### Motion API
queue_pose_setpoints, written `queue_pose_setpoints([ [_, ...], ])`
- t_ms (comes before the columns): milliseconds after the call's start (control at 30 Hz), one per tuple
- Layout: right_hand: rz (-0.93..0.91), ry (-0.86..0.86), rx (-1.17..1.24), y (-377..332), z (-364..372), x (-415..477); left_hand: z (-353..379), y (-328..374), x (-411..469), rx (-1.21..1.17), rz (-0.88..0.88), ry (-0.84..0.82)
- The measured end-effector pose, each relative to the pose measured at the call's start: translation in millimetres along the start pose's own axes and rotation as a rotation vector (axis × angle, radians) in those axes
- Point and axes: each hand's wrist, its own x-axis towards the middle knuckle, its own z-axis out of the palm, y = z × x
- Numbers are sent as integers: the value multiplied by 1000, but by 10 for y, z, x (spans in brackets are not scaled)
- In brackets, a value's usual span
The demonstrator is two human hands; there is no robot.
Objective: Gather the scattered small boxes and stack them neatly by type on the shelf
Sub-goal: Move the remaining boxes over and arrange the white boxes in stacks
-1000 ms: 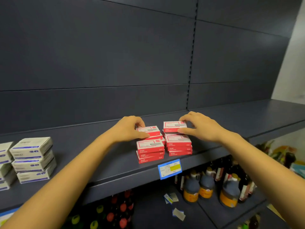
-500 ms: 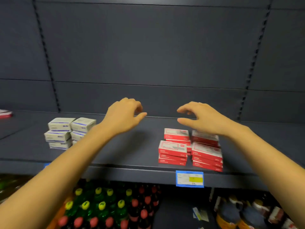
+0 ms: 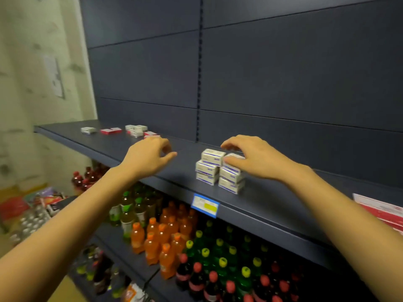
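Note:
Two stacks of white boxes with blue print point(image 3: 209, 168) stand side by side near the front of the dark shelf point(image 3: 272, 205). My right hand point(image 3: 250, 159) hovers over the right stack with loosely curved fingers, its thumb in front of the top box, and holds nothing. My left hand point(image 3: 148, 156) hangs empty above the bare shelf to the left. Scattered boxes lie at the shelf's far left end: a white one point(image 3: 88, 130), red ones point(image 3: 109, 131) and a small mixed cluster point(image 3: 137, 130). Red boxes point(image 3: 383, 211) show at the right edge.
A blue and yellow price tag point(image 3: 205, 205) hangs on the shelf's front lip. The lower shelves hold orange, green and red-capped drink bottles point(image 3: 165, 240). A pale wall point(image 3: 32, 83) bounds the shelf's left end, with packaged goods piled below it.
The view has swung left from the red stacks to the white ones and the scattered boxes. Both hands left the red stacks and moved left, staying empty.

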Motion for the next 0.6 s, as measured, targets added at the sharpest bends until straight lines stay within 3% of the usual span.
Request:
queue_pose_setpoints([
  [200, -69, -33, 33, -613, 508, 703, -100, -987, -73, 53, -91, -54],
  [600, 8, -117, 23, -1533, 1457, 2089, -121, -2686, 87, 101, -60, -115],
])
